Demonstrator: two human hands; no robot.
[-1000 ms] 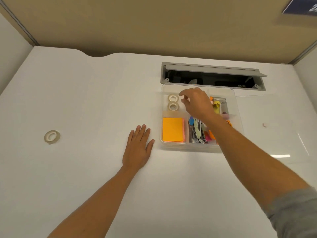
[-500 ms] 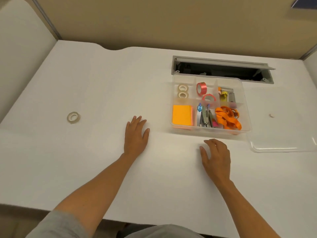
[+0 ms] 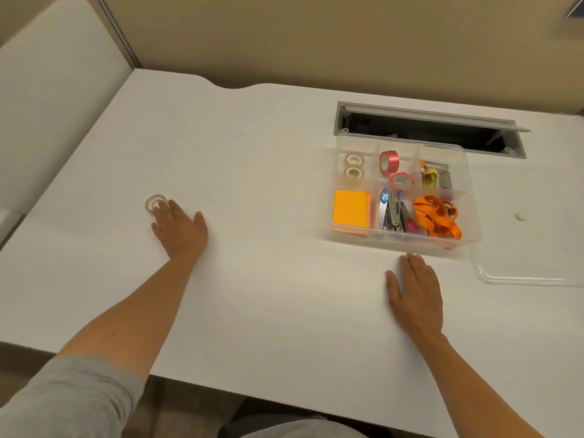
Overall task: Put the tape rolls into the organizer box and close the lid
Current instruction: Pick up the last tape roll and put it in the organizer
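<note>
A clear tape roll [image 3: 154,201] lies flat on the white desk at the left. My left hand [image 3: 180,229] has its fingertips on the roll's near edge, fingers apart, not closed around it. The clear organizer box [image 3: 474,213] stands open at the right. Its back-left compartment holds two white tape rolls [image 3: 354,165]. Two red tape rolls [image 3: 392,167] are in the compartment beside them. My right hand [image 3: 415,290] rests flat on the desk just in front of the box. The clear lid [image 3: 524,279] lies on the desk to the box's right.
The box also holds orange sticky notes [image 3: 351,212], staplers [image 3: 393,213] and orange scissors [image 3: 437,216]. An open grey cable hatch [image 3: 429,129] sits behind the box. A small white cap [image 3: 520,216] lies at the right. A beige partition wall stands behind the desk.
My left hand slid left across the desk to the clear tape roll. My right hand came out of the box and settled flat in front of it.
</note>
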